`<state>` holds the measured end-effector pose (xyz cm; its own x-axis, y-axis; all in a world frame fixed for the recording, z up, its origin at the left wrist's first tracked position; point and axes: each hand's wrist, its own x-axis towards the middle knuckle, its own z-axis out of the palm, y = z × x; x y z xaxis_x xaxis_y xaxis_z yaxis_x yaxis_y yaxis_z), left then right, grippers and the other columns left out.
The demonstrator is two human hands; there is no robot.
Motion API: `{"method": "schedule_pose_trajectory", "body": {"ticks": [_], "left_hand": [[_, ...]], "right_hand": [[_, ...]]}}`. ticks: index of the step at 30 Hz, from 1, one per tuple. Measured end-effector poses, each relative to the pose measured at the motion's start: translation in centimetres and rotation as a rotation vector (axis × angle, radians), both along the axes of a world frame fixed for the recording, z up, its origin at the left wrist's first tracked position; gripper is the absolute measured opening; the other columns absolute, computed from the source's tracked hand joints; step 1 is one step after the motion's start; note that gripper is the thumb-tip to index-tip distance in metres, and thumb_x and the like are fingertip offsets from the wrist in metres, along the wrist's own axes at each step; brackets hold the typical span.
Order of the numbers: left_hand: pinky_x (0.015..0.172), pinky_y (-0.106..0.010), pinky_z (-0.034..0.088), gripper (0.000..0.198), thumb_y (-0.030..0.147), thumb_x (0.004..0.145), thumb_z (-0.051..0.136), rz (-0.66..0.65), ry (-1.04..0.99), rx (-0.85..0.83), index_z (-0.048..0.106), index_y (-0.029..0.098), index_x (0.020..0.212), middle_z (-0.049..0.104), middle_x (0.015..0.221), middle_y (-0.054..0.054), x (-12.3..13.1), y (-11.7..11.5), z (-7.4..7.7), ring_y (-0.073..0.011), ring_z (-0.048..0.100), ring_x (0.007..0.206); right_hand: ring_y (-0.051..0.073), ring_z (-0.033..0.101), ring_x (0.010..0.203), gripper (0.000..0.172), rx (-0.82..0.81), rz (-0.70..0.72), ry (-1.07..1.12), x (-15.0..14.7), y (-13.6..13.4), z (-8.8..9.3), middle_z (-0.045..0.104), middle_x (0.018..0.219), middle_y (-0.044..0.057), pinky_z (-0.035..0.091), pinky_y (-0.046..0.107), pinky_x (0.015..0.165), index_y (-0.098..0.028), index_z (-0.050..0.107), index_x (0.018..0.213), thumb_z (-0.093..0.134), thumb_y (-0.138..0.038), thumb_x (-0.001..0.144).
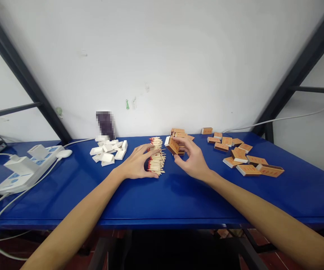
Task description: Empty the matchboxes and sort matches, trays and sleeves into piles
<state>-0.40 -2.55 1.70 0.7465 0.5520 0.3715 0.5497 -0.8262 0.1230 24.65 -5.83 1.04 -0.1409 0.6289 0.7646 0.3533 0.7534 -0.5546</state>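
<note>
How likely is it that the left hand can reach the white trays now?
Probably yes: the left hand rests on the matchsticks, and only bare blue table lies between it and the white trays.

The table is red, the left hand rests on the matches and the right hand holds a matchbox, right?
No: the head view shows the table is blue, not red. The left hand does rest on the pile of matches, and the right hand holds a matchbox.

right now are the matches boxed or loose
Loose: matches lie piled on the table at the left hand; the right hand holds a matchbox.
</note>
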Motion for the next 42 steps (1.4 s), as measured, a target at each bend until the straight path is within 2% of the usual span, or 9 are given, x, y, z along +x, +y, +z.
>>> {"method": "schedule_pose_trajectory", "body": {"ticks": [3,7,12,20,25,30,34,38,42], "left_hand": [[0.112,-0.054,0.036,0.085,0.064,0.074,0.074,0.003,-0.061,0.006,0.046,0.025,0.144,0.045,0.145,-0.015,0.1,-0.1,0.2,-0.0356,0.041,0.135],[0.105,-0.048,0.044,0.06,0.047,0.087,0.067,0.009,-0.226,0.046,0.048,0.024,0.14,0.055,0.132,-0.012,0.2,-0.3,0.6,-0.0286,0.052,0.123],[0.1,-0.044,0.047,0.05,0.036,0.094,0.06,-0.028,-0.321,0.136,0.045,0.022,0.139,0.059,0.127,-0.011,0.7,-0.9,0.9,-0.0251,0.057,0.116],[0.089,-0.039,0.052,0.042,0.03,0.09,0.063,-0.108,-0.309,0.197,0.054,0.019,0.13,0.067,0.113,-0.011,1.4,-1.5,0.8,-0.0223,0.064,0.1],[0.079,-0.036,0.051,0.039,0.041,0.09,0.065,-0.063,-0.287,0.232,0.061,0.017,0.12,0.068,0.096,-0.008,1.4,-1.4,0.8,-0.0213,0.063,0.088],[0.073,-0.035,0.045,0.04,0.052,0.092,0.059,0.026,-0.305,0.283,0.064,0.016,0.107,0.068,0.086,-0.007,1.2,-0.7,0.5,-0.0204,0.059,0.078],[0.074,-0.035,0.042,0.04,0.056,0.093,0.055,0.056,-0.288,0.251,0.066,0.018,0.099,0.068,0.083,-0.005,0.8,-0.3,0.4,-0.0201,0.058,0.077],[0.078,-0.036,0.043,0.044,0.053,0.092,0.059,0.063,-0.278,0.254,0.061,0.017,0.118,0.069,0.09,-0.006,0.8,-0.3,0.3,-0.0213,0.059,0.081],[0.085,-0.038,0.044,0.047,0.037,0.096,0.057,0.06,-0.275,0.248,0.047,0.02,0.138,0.069,0.102,-0.007,1.0,-0.7,0.3,-0.0219,0.062,0.09]], "right_hand": [[0.024,0.065,0.106,0.053,-0.171,0.114,0.095,0.0,0.4,-0.3,0.063,0.121,0.009,0.055,0.042,0.093,-0.023,0.057,0.127,0.063,-0.015,0.075],[0.023,0.068,0.092,0.039,-0.591,0.446,0.364,-0.2,0.9,-0.4,0.068,0.109,0.008,0.059,0.04,0.08,-0.021,0.065,0.115,0.06,-0.024,0.076],[0.018,0.067,0.081,0.031,-0.856,0.599,0.423,-1.2,0.3,-0.2,0.071,0.104,0.009,0.056,0.033,0.073,-0.016,0.072,0.105,0.06,-0.022,0.076],[0.017,0.063,0.068,0.022,-0.985,0.622,0.575,-1.5,-0.1,0.1,0.069,0.08,0.006,0.048,0.028,0.059,-0.015,0.067,0.095,0.056,-0.024,0.079],[0.013,0.061,0.055,0.024,-0.962,0.55,0.502,-1.3,0.0,-0.1,0.065,0.073,0.0,0.044,0.024,0.051,-0.02,0.059,0.109,0.055,-0.029,0.088],[0.013,0.067,0.072,0.037,-0.782,0.536,0.403,-1.4,-0.2,-0.2,0.068,0.093,0.001,0.052,0.025,0.061,-0.023,0.061,0.118,0.069,-0.027,0.082],[0.013,0.067,0.068,0.04,-0.804,0.525,0.324,-1.4,-0.2,-0.1,0.069,0.086,0.002,0.055,0.026,0.06,-0.019,0.064,0.116,0.075,-0.024,0.077],[0.014,0.067,0.06,0.032,-0.916,0.577,0.447,-1.5,-0.3,0.1,0.07,0.087,0.004,0.054,0.026,0.052,-0.02,0.063,0.112,0.068,-0.036,0.085],[0.014,0.065,0.051,0.027,-0.964,0.594,0.469,-1.5,-0.4,0.2,0.072,0.076,0.005,0.052,0.025,0.049,-0.018,0.061,0.097,0.062,-0.044,0.088]]}}
